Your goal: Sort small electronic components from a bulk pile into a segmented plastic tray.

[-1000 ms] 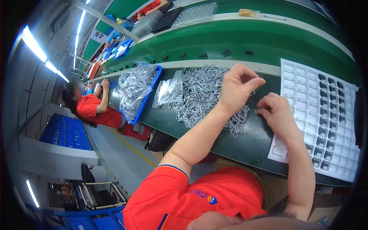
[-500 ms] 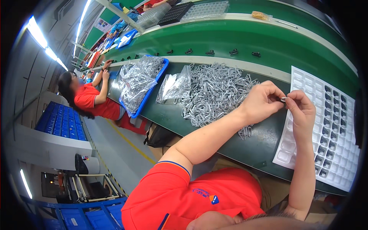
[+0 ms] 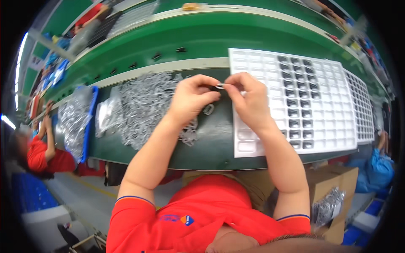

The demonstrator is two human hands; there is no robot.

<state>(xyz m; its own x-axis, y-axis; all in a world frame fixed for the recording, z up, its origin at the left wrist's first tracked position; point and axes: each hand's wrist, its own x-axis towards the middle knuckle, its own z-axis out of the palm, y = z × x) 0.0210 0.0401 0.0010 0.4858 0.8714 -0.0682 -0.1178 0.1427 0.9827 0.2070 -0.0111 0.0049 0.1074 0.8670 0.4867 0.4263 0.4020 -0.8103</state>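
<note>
My left hand and my right hand meet above the dark green table, both closed in a pinch. Between their fingertips is a small light metal piece, partly hidden by the fingers. A similar grey metal loop shows just below the left hand. To the left spreads a heap of grey metal loops. Beside my right hand lies a white plastic tray with rows of pockets; several pockets hold small black parts.
At left stand a blue bin with clear bags of metal parts and a flat plastic bag. Small black parts lie along the green belt behind the table. A second tray adjoins the first. A co-worker sits far left.
My view has swung to the right, so the tray shows whole and the heap sits further left in view. Both hands keep their pinch on the small metal piece.
</note>
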